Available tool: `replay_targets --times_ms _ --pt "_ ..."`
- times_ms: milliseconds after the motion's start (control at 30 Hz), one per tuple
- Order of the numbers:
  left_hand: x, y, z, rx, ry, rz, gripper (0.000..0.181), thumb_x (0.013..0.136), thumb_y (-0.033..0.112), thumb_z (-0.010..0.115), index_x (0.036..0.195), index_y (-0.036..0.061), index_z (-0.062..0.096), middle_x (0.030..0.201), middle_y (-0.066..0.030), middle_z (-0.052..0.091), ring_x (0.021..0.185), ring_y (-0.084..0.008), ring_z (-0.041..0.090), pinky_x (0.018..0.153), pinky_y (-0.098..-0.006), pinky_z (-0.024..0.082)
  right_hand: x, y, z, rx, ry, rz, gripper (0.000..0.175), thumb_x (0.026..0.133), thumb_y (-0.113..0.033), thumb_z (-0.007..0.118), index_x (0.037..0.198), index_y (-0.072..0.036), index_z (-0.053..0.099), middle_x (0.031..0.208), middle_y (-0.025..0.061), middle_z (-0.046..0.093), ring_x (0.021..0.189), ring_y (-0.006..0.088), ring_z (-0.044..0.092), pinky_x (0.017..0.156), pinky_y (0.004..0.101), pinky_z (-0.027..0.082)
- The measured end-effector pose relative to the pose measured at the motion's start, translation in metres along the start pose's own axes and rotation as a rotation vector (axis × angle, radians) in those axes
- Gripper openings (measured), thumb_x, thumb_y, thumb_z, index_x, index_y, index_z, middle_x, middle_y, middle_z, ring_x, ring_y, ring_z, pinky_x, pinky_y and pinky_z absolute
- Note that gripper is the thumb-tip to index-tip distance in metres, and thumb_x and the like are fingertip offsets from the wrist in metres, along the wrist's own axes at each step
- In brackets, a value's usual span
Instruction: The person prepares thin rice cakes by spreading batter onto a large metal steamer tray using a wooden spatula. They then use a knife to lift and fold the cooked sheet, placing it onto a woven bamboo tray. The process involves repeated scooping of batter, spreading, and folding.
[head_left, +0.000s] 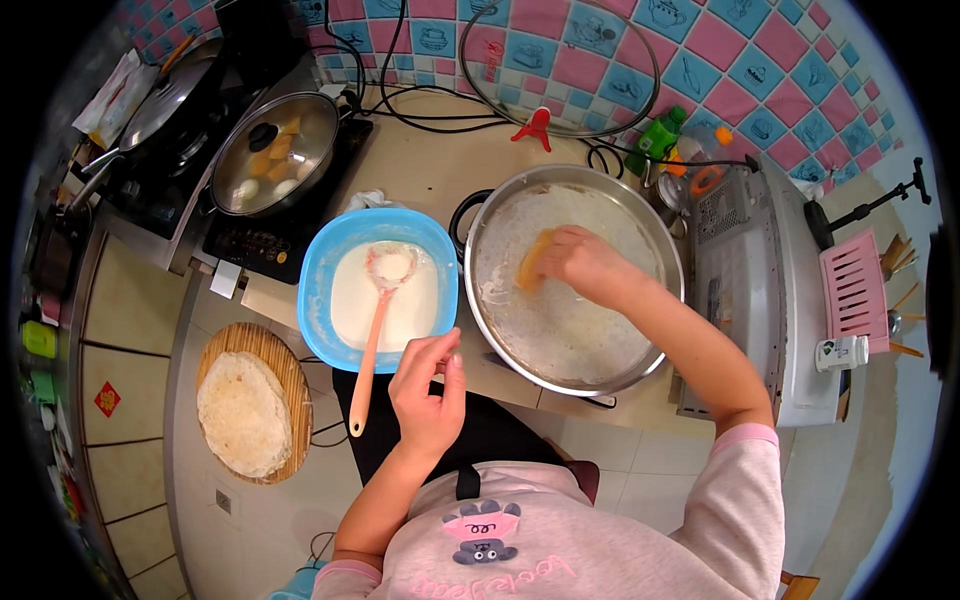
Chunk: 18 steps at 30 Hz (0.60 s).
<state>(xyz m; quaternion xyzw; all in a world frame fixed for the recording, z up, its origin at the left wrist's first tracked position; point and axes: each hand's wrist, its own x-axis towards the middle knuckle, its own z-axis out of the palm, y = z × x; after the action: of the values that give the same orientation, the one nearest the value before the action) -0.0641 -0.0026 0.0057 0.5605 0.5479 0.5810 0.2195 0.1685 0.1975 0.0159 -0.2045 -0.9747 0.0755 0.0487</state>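
Observation:
My right hand (576, 261) grips a yellowish scraper or pad (534, 262), whose exact kind I cannot tell, against a thin layer of pale batter (577, 330) in a wide round metal pan (487, 341). My left hand (429, 397) is empty, its fingers loosely bent and apart, just below the near right corner of a blue plastic basin (316, 330). White batter (349, 300) fills part of the basin. A ladle with an orange-pink handle (371, 352) rests in it, its bowl holding batter and its handle lying over the near rim.
Flatbreads (244, 412) lie stacked on a round wooden board (300, 405) at the lower left. A glass-lidded pot (274, 154) of food stands on a black cooktop (240, 240). A glass lid (559, 64) leans on the tiled wall. A microwave oven (780, 300) stands right of the pan.

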Motion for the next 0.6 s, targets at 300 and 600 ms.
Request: replay_targets --times_ms 300,600 --pt "-0.004 0.001 -0.006 -0.019 -0.007 0.01 0.026 0.092 -0.004 0.062 0.118 -0.0027 0.068 0.102 -0.0137 0.068 0.085 -0.0178 0.067 0.069 -0.0272 0.056 0.007 -0.055 0.038 0.144 0.162 0.383 0.04 0.08 -0.001 0.06 0.115 -0.016 0.073 0.095 0.0063 0.071 0.093 0.0266 0.06 0.083 0.0385 0.053" --pt "-0.009 -0.001 -0.006 -0.01 -0.014 0.012 0.027 0.093 -0.004 0.061 0.119 -0.0026 0.068 0.102 -0.0138 0.067 0.083 -0.0177 0.067 0.069 -0.0266 0.056 -0.015 -0.066 0.03 0.104 0.12 0.138 0.039 0.076 0.001 0.061 0.111 -0.013 0.073 0.092 0.0046 0.07 0.091 0.0267 0.059 0.08 0.0397 0.052"
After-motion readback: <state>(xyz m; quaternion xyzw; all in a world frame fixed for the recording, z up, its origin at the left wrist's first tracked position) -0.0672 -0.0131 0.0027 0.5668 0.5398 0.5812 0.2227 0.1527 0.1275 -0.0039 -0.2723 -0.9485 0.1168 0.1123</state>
